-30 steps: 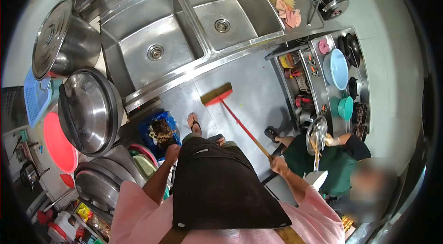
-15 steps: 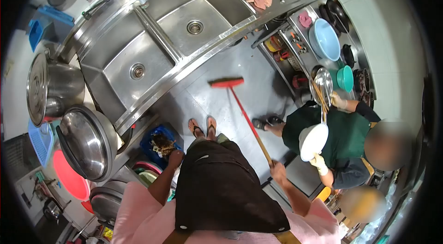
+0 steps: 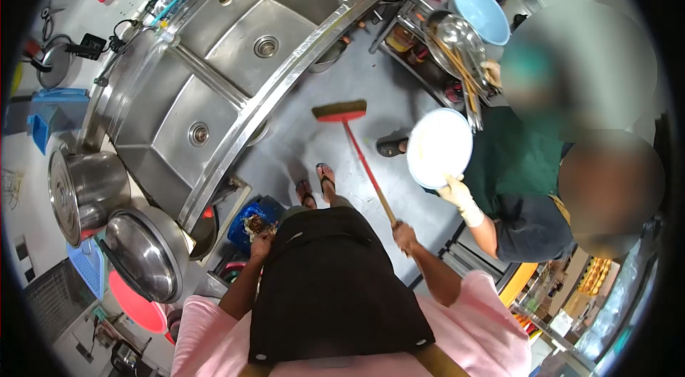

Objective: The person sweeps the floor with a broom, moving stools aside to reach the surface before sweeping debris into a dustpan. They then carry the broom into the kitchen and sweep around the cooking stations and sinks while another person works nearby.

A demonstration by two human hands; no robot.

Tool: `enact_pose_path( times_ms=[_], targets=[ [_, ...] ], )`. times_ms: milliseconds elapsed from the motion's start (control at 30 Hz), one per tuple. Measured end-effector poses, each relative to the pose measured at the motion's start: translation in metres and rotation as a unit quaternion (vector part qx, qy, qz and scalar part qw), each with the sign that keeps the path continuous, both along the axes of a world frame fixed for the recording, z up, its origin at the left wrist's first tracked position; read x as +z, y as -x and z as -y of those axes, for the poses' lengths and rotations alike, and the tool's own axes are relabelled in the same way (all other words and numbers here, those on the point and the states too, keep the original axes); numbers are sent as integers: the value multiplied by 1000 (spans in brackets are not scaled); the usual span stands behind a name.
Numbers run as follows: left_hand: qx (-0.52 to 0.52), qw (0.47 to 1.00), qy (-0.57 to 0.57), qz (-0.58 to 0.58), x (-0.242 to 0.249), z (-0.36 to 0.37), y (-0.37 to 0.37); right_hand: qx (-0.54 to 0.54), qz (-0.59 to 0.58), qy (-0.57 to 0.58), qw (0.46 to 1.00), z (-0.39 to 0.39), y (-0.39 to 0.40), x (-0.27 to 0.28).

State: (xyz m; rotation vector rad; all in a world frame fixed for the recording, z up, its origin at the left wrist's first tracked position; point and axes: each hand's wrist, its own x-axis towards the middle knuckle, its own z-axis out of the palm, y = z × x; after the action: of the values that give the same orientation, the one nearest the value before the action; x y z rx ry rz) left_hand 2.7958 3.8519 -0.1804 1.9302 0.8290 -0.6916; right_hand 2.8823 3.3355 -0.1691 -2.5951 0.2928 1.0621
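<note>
My right hand (image 3: pixel 404 236) is closed around the wooden upper part of a broom's handle (image 3: pixel 367 170), which is red lower down. Its red head with dark bristles (image 3: pixel 340 111) lies at the grey floor ahead of my feet. My left hand (image 3: pixel 262 243) is closed at the near edge of a blue dustpan (image 3: pixel 246 236) heaped with brown and pale scraps. The fingers partly hide the edge they grip. The dustpan sits low beside my left leg, below the sink front.
A double steel sink (image 3: pixel 235 95) runs ahead and left, with a lidded pot (image 3: pixel 146 252) beside it. On the right a co-worker in a green apron (image 3: pixel 492 156) holds a white bowl (image 3: pixel 440 149) and a steel bowl with chopsticks. A shelf rack (image 3: pixel 399 27) stands behind.
My view has turned and shifted. The broom head has swung so its bristles face away from me. The co-worker has come nearer, with the white bowl tilted toward me. Both my hands keep their grip.
</note>
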Motion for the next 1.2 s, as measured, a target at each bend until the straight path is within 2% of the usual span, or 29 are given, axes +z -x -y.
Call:
enact_pose_path(
  times_ms=[33, 67, 100, 133, 200, 333, 400, 500, 633, 700, 800, 900, 967, 1067, 1133, 1200],
  targets=[
    [-40, 999, -14, 5, -23, -3, 1, -79, -83, -4, 993, -13, 8, 60],
    [-81, 996, -27, 8, -36, -7, 4, -61, -70, 6, 996, 1, 44, 55],
    [-75, 997, 27, 0, -12, 0, -13, -111, -115, 13, 987, 0, 64, 75],
    [-93, 995, 24, -6, -18, 5, -23, -229, -192, 22, 954, -27, 56, 136],
    [-127, 992, 19, -18, -31, 9, -28, -280, -234, -11, 931, -22, 93, 153],
    [-129, 991, 36, 25, -46, 18, -26, -318, -249, -23, 915, -8, 159, 175],
    [-120, 991, 50, 11, -50, 19, -25, -322, -264, 5, 909, -18, 158, 227],
    [-132, 990, 49, 17, -39, 20, -24, -212, -132, 43, 967, -14, 186, 265],
    [-208, 978, 8, 15, -45, 18, -15, -151, -100, 66, 981, 6, 199, 282],
    [-227, 974, -2, 7, -41, 16, -13, -123, -82, 59, 987, -2, 178, 283],
    [-221, 974, -15, 51, -73, 2, 1, -144, -115, 54, 981, -15, 165, 249],
    [-241, 970, 19, 8, -46, -1, -13, -122, -103, 92, 983, -24, 169, 200],
    [-232, 973, 9, 5, -22, 1, -25, -116, -106, 126, 979, -20, 185, 193],
    [-234, 972, 4, -8, -12, 3, -39, -123, -125, 155, 972, 12, 217, 200],
    [-249, 968, -5, -23, -16, 4, -42, -143, -158, 211, 954, 28, 232, 218],
    [-273, 961, -22, -35, -27, 7, -47, -175, -147, 209, 951, 39, 245, 242]
  ],
)
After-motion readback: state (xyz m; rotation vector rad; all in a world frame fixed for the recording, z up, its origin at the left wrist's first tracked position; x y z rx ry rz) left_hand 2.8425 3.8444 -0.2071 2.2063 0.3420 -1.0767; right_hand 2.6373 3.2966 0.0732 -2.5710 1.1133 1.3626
